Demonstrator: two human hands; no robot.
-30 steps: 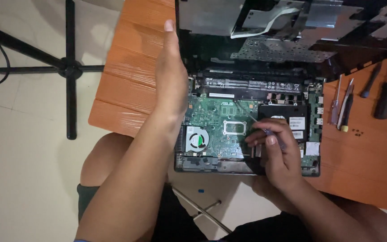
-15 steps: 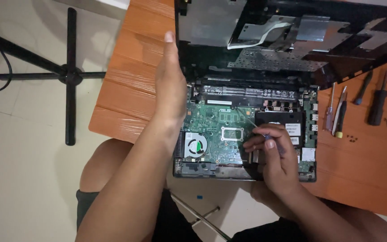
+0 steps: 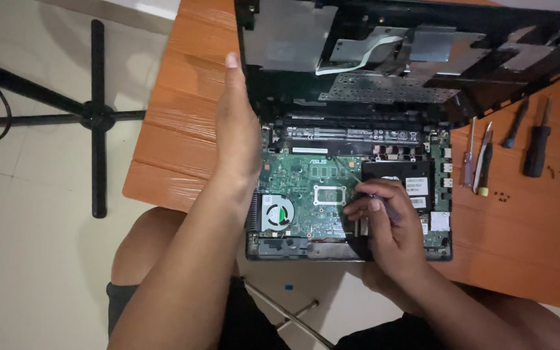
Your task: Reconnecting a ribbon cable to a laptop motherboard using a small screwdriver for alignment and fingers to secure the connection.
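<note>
An opened laptop [image 3: 306,175] lies on an orange wooden table [image 3: 176,129], its green circuit board and round fan [image 3: 277,214] bare. The lifted top cover [image 3: 293,45] leans up behind it. My left hand [image 3: 238,126] stands on edge, fingers straight and together, against the laptop's left side; its thumb is hidden. My right hand [image 3: 387,223] is over the lower right of the board, pinching a thin screwdriver [image 3: 348,170] whose shaft slants up-left to the middle of the board.
Several screwdrivers [image 3: 481,159] and a black-handled one [image 3: 538,146] lie on the table right of the laptop, with small loose screws [image 3: 503,194]. A black tripod stand [image 3: 95,116] is on the pale floor at left. Metal rods [image 3: 286,311] lie between my knees.
The view drifted a little. My right hand shifted slightly on the board with the screwdriver; my left hand stayed against the laptop's side.
</note>
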